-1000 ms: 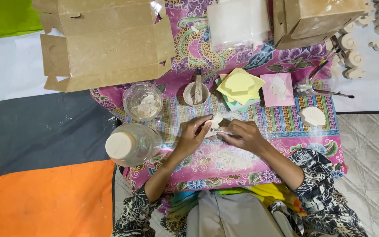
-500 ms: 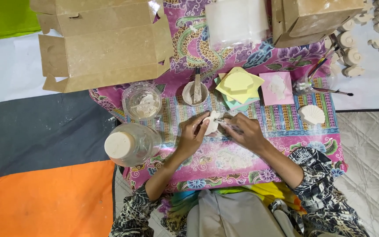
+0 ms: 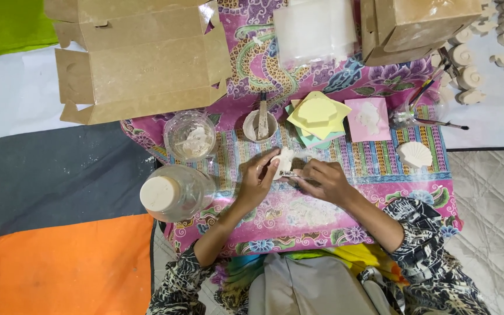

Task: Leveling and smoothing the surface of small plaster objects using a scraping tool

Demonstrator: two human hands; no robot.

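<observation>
A small white plaster shape (image 3: 285,160) is gripped by the left hand (image 3: 258,178) and touched by the closed right hand (image 3: 325,181), mid-way along the bright patterned cloth (image 3: 322,216).

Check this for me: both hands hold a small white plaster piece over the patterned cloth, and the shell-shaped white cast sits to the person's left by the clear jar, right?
Not quite. The head view shows the shell-shaped cast on the person's right, far from the clear jar. The rest holds: left hand and right hand hold the plaster piece over the patterned cloth.

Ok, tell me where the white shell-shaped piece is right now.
In the head view, the white shell-shaped piece lies on the patterned cloth at the right, below the pink square and beyond the right hand.
</observation>
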